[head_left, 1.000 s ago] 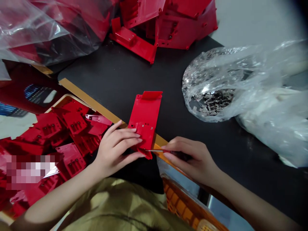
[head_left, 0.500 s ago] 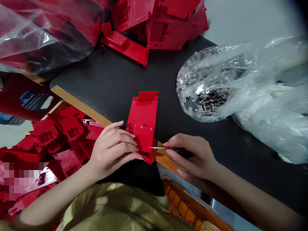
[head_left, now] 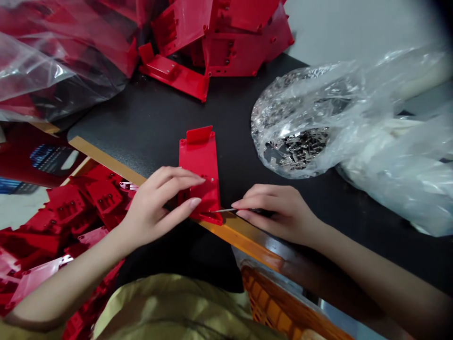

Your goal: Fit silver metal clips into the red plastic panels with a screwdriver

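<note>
Pressing the red plastic panel (head_left: 198, 165), light and stiff I think, on the black table (head_left: 148, 108), the open left hand (head_left: 155, 200) holds its edge; the right hand (head_left: 279, 210) pinches a thin metal pick (head_left: 223, 210).

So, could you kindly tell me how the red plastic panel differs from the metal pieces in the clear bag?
The red plastic panel is one large piece, whereas the metal pieces are many small silver parts. The panel lies bare under the left hand, while the metal pieces sit heaped inside the clear bag. Both are on the black table.
</note>
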`<action>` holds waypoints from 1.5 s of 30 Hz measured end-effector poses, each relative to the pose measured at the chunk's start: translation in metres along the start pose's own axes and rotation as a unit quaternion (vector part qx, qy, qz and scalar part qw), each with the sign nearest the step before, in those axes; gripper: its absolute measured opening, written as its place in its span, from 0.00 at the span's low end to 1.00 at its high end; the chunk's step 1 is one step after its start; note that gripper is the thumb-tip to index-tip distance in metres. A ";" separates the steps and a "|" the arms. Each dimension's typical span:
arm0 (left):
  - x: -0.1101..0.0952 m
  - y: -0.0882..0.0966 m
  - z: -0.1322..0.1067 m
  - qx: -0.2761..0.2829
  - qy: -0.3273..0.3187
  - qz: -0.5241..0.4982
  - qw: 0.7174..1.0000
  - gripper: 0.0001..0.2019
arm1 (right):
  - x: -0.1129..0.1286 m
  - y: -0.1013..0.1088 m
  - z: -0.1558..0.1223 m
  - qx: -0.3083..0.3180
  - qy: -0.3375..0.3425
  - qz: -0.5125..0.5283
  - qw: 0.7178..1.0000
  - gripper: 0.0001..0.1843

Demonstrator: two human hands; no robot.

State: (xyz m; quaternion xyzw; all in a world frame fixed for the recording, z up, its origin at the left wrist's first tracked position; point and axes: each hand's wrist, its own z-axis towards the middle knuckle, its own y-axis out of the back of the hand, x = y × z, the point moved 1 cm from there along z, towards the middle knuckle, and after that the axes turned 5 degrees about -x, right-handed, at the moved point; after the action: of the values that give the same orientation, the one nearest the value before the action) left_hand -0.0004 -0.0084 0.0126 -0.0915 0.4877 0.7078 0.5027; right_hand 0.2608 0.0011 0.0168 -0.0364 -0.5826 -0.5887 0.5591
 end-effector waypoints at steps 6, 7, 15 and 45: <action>0.005 0.003 0.022 0.116 0.003 0.012 0.993 0.19 | -0.001 -0.005 0.005 0.033 0.007 -0.038 0.999 0.07; 0.006 0.003 0.024 0.130 0.006 0.008 0.992 0.18 | 0.000 -0.006 0.004 0.036 0.008 -0.063 0.997 0.07; -0.002 0.013 0.042 0.211 0.000 0.061 0.976 0.22 | 0.004 -0.015 -0.003 0.022 0.071 -0.220 0.973 0.13; -0.021 0.001 0.097 0.397 -0.021 0.298 0.868 0.15 | 0.002 0.001 0.023 0.129 -0.132 0.029 0.982 0.11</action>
State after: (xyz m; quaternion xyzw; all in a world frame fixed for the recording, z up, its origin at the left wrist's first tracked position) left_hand 0.0438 0.0543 0.0753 0.2805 0.7210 0.5721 0.2723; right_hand 0.2471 0.0166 0.0259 -0.0581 -0.7207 -0.4827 0.4942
